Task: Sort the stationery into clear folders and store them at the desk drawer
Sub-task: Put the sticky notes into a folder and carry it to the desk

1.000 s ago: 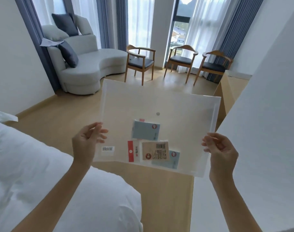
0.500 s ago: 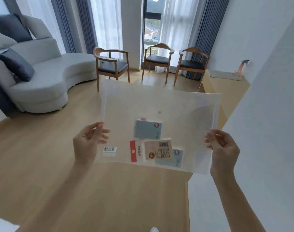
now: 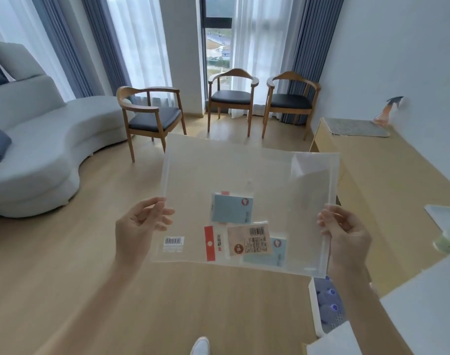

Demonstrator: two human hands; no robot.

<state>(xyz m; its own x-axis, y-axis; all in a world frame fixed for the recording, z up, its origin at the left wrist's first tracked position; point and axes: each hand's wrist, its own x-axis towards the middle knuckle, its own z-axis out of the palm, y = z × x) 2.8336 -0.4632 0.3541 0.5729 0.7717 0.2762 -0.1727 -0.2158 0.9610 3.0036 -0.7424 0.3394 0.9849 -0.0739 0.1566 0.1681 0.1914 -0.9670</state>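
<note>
Holding a clear folder (image 3: 247,172) flat in the air between both hands, a person stands on a wooden floor (image 3: 65,265) facing the window. The left hand (image 3: 139,226) pinches the folder's left edge between thumb and fingers; the right hand (image 3: 346,234) grips the right edge the same way, fingers curled round it. The folder hangs at about chest height, well above the floor and just left of the wooden counter (image 3: 387,180).

Inside the folder, three small stationery packets lie near the lower edge: a blue packet (image 3: 231,208) uppermost, a tan packet with a barcode (image 3: 249,240) below it, and a second blue packet (image 3: 275,252) partly under the tan one. A red-and-white header strip (image 3: 210,243) sits just left of the tan packet. A barcode sticker (image 3: 174,241) shows near the folder's lower left corner.

On the counter rests a grey mat (image 3: 357,127) at the far end. Three wooden armchairs (image 3: 231,98) stand before the curtained window, and a pale sofa (image 3: 39,149) curves along the left.
</note>
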